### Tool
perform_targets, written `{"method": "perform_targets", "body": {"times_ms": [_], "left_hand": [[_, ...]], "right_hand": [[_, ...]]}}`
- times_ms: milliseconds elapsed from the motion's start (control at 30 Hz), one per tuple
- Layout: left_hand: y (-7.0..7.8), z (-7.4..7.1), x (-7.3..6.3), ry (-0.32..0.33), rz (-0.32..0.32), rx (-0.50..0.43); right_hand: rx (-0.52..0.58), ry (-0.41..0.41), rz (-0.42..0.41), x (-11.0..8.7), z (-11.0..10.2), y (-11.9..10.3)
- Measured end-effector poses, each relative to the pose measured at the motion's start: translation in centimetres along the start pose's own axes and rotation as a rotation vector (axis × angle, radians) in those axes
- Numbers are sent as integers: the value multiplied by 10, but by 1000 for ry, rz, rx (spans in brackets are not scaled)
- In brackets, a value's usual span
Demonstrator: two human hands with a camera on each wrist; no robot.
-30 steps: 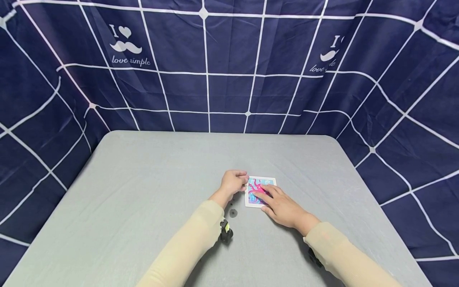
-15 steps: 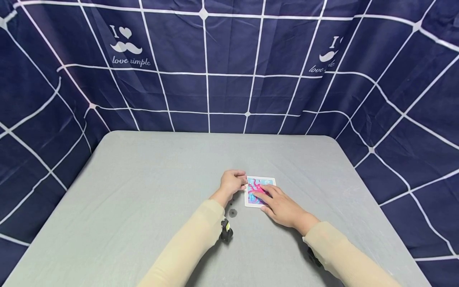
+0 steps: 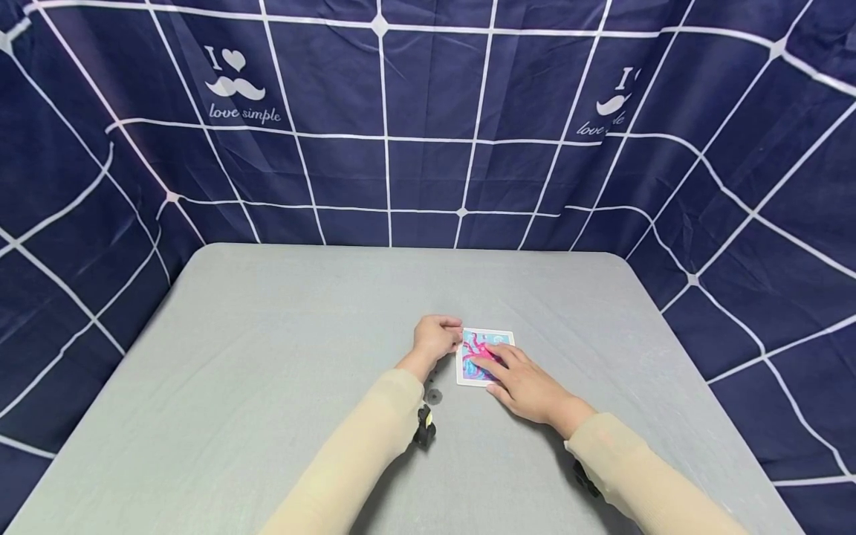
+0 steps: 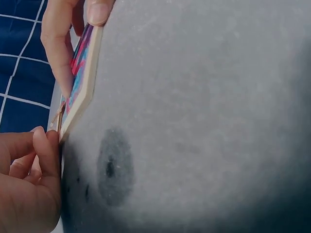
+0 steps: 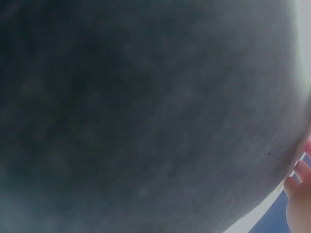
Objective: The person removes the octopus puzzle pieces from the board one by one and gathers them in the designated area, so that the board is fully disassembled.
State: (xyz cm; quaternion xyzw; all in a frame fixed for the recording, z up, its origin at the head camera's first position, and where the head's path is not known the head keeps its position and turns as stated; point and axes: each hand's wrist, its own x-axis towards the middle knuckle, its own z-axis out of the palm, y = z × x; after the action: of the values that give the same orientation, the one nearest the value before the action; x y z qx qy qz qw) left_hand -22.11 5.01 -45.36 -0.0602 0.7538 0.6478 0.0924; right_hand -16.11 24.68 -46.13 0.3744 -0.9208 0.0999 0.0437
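Observation:
A square board (image 3: 473, 371) with a pink octopus picture and a white border lies flat on the grey table. It looks like a picture puzzle. My left hand (image 3: 435, 338) is at its left edge, near the far corner. In the left wrist view, the curled thumb and index of that hand (image 4: 29, 194) pinch a thin brownish piece (image 4: 61, 115) seen edge-on at the board's rim; its shape is unclear. My right hand (image 3: 528, 386) rests on the board's right side, fingers spread, hiding part of the picture. Only its edge appears in the right wrist view.
The grey table (image 3: 267, 334) has a small dark round stain (image 3: 434, 397) just left of the board, with darker specks beside it. A navy curtain (image 3: 428, 96) with white grid lines encloses the back and both sides. Black wrist cameras (image 3: 424, 427) hang under the sleeves.
My left hand has shifted slightly, its forearm and wrist camera turning a little to the right. The right hand and the board stay practically still.

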Motion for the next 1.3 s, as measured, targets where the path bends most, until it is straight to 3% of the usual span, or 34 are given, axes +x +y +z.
{"method": "perform_targets", "body": {"times_ms": [167, 400, 767, 1100, 1300], "left_hand": [[0, 0, 0, 0, 12, 10], [0, 1, 0, 16, 49, 122], [4, -1, 0, 13, 26, 260], [3, 1, 1, 26, 33, 253], [-1, 0, 3, 18, 32, 174]], "right_hand": [[2, 7, -6, 0, 0, 0], [7, 11, -9, 0, -1, 1], [3, -6, -1, -2, 0, 1], [1, 0, -5, -3, 0, 2], [2, -3, -8, -3, 1, 2]]}}
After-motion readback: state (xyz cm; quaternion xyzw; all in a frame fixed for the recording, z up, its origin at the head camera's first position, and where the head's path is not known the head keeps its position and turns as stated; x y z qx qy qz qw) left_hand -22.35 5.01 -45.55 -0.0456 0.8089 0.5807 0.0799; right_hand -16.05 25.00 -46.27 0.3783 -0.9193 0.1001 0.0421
